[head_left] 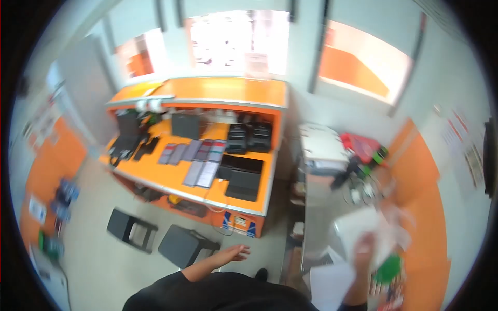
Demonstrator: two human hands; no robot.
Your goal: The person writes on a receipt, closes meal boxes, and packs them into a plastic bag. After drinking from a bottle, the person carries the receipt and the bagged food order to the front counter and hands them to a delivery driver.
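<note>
My left hand (236, 254) hangs in the air in front of my body, holding nothing, its fingers loosely stretched. A dark grey stool (179, 243) stands on the floor close to it. On the right, my right hand (364, 250) is smeared by motion over a white sheet or bag (358, 228) on the side counter. Whether its fingers touch or grip this white thing cannot be made out. White paper (329, 285) lies just below that hand, and a green object (389, 269) is beside it.
An orange desk (161, 179) carries several flat grey packs (193, 150), a black tablet-like panel (245, 179) and black devices (249, 136). A second stool (129, 228) stands left. A white printer-like box (324, 145), a red bag (360, 145) and cables (358, 192) crowd the right counter.
</note>
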